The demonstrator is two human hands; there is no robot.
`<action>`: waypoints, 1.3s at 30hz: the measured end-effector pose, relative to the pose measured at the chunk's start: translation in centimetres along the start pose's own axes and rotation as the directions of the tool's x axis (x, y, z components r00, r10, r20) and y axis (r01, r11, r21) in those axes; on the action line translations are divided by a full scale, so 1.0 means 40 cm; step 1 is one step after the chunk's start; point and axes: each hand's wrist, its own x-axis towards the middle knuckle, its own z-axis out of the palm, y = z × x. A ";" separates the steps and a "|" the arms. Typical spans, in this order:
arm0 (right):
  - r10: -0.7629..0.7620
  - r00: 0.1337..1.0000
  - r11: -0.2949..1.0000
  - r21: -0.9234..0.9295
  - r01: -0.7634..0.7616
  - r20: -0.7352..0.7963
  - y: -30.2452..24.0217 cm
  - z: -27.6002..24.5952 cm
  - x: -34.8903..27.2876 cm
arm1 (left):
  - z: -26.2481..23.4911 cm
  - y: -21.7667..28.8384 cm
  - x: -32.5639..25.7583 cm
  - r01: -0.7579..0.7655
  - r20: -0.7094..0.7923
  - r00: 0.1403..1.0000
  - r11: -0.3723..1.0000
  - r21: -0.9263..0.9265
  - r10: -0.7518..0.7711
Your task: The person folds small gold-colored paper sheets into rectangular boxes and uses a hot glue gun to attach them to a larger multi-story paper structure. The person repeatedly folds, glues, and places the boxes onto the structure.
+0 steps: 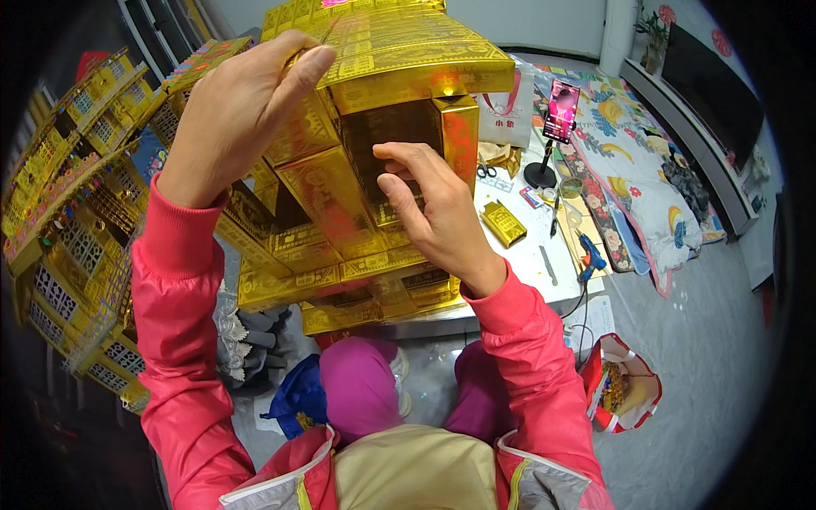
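Note:
A large model house (323,204) built from shiny gold foil-paper boxes stands in front of me on the table, with a wide layered roof (416,68) and a dark opening in its front. My left hand (242,110) grips the roof's left front corner, thumb along the edge, its other fingers bent and partly hidden. Before the dark opening, my right hand (438,204) is held with thumb and fingers curved and apart, nothing between them. Gold panels lie behind and below it. Whether its fingertips touch the house I cannot tell.
On the white table (531,255) to the right lie a small gold box (503,223), a blue glue gun (590,257) with a cord, scissors (485,170) and a phone (561,110) on a stand. Another gold model building (81,229) fills the left. A red-and-white bag (625,382) sits on the floor.

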 end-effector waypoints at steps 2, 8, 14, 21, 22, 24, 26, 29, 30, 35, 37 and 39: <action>0.024 1.000 0.999 0.040 -0.024 -0.002 -0.005 -0.003 -0.003 | -0.009 0.000 0.008 -0.005 0.033 0.999 1.000 0.008 0.004; 0.054 0.998 0.997 0.061 -0.055 0.014 -0.017 -0.012 -0.014 | -0.032 -0.005 0.046 0.116 0.264 0.962 0.983 -0.141 -0.075; 0.039 0.999 0.998 0.050 -0.040 0.019 -0.013 -0.010 -0.021 | -0.020 -0.010 0.040 0.063 0.256 0.966 0.988 -0.140 -0.025; 0.052 0.998 0.997 0.056 -0.053 0.022 -0.005 -0.011 -0.030 | -0.017 -0.018 0.038 0.003 0.240 0.970 0.987 -0.160 0.036; 0.054 0.998 0.996 0.067 -0.055 0.013 -0.004 -0.011 -0.031 | -0.014 -0.018 0.038 0.020 0.234 0.972 0.989 -0.145 0.015; 0.054 0.998 0.997 0.062 -0.055 0.013 -0.004 -0.011 -0.032 | -0.013 -0.018 0.036 0.001 0.233 0.972 0.989 -0.145 0.033; 0.062 0.998 0.996 0.057 -0.063 0.016 -0.004 -0.010 -0.032 | -0.014 -0.018 0.035 0.001 0.225 0.974 0.990 -0.139 0.031; 0.047 0.999 0.997 0.059 -0.048 0.013 -0.003 -0.010 -0.030 | -0.014 -0.019 0.035 -0.003 0.230 0.973 0.991 -0.133 0.034; 0.048 0.999 0.997 0.057 -0.049 0.014 -0.003 -0.010 -0.030 | -0.014 -0.019 0.035 -0.008 0.235 0.971 0.992 -0.125 0.037; 0.050 0.999 0.998 0.046 -0.051 0.012 -0.005 -0.010 -0.030 | -0.014 -0.018 0.034 -0.009 0.220 0.975 0.993 -0.118 0.035; 0.056 0.998 0.998 0.040 -0.057 0.018 -0.006 -0.010 -0.030 | -0.013 -0.018 0.034 -0.021 0.219 0.975 0.994 -0.103 0.043; 0.055 0.998 0.998 0.035 -0.056 0.019 -0.007 -0.011 -0.030 | -0.013 -0.017 0.035 -0.023 0.215 0.975 0.994 -0.104 0.045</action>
